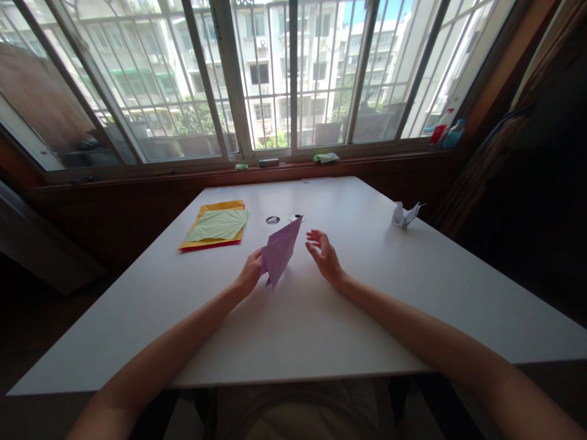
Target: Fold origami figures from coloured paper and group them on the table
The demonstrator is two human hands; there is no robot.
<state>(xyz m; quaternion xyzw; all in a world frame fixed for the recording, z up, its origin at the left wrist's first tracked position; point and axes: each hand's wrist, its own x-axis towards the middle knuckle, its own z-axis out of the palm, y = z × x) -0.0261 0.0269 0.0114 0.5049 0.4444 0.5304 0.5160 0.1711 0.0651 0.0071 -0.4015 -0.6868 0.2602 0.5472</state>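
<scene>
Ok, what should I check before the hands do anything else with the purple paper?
1. Left hand gripping the purple paper: ok.
2. Right hand gripping it too: not ok; it's open, fingers apart from the paper.
3. Purple paper lying flat: not ok; it's tilted up.
4. Its folds lined up neatly: cannot tell.
5. Paper stack apart from the left hand: ok.
6. White crane away from the hands: ok, near the table's right edge.

Left hand [250,273] grips a folded purple paper [280,249] over the middle of the white table [367,342]; right hand [326,259], fingers parted, is apart from it. Coloured sheets [216,225] lie stacked near the left edge, a folded white paper figure [402,216] by the right edge.
</scene>
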